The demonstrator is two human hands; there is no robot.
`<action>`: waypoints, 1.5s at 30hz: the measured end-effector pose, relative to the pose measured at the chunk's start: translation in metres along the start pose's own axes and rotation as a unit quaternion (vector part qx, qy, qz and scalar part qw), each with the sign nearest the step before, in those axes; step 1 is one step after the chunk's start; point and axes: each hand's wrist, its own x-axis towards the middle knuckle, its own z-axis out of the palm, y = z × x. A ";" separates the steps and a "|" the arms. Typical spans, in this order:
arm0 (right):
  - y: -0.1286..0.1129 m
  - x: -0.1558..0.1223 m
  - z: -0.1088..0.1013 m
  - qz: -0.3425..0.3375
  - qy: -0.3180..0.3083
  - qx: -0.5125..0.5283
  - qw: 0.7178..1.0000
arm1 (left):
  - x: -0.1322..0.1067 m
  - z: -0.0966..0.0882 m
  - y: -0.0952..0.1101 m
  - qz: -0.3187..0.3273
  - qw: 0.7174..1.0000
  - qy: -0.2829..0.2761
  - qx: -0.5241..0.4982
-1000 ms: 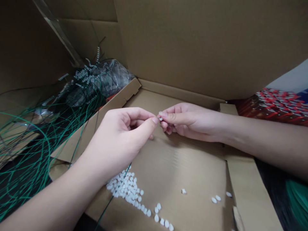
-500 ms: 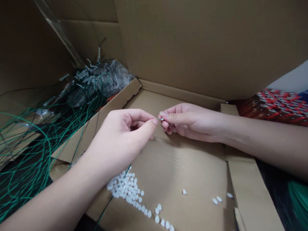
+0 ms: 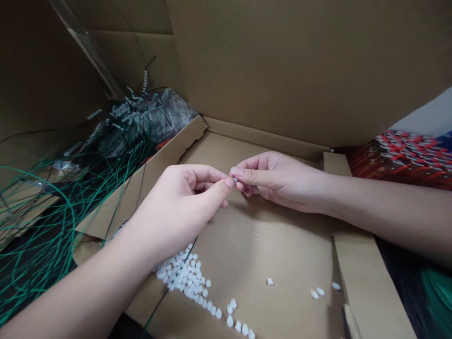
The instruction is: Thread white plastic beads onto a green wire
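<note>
My left hand (image 3: 197, 197) is closed in a pinch, thumb against forefinger, over the cardboard tray (image 3: 282, 245). A thin dark green wire (image 3: 155, 308) runs from beneath this hand down across a heap of small white plastic pieces (image 3: 183, 278). Its upper end is hidden by the fingers. My right hand (image 3: 270, 179) is also pinched, its fingertips touching the left ones. A tiny pale and dark piece (image 3: 235, 180) shows between the fingertips, too small to make out in full. The pile lies below my left wrist, trailing off toward the front.
Tangled green wires (image 3: 52, 235) spread on the left, some with rows of white pieces (image 3: 125, 110) on their ends, beside a clear plastic bag (image 3: 173, 110). Red and silver parts (image 3: 416, 155) stack at right. A tall cardboard wall (image 3: 282, 70) rises behind. Loose white pieces (image 3: 318, 293) lie on the tray.
My fingertips have drawn closer together, and the small piece between them is more covered. The wire below my left hand has shifted slightly.
</note>
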 end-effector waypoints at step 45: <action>-0.005 -0.004 0.002 -0.039 0.020 -0.238 0.970 | -0.001 -0.011 0.002 -0.072 0.986 -0.023 0.149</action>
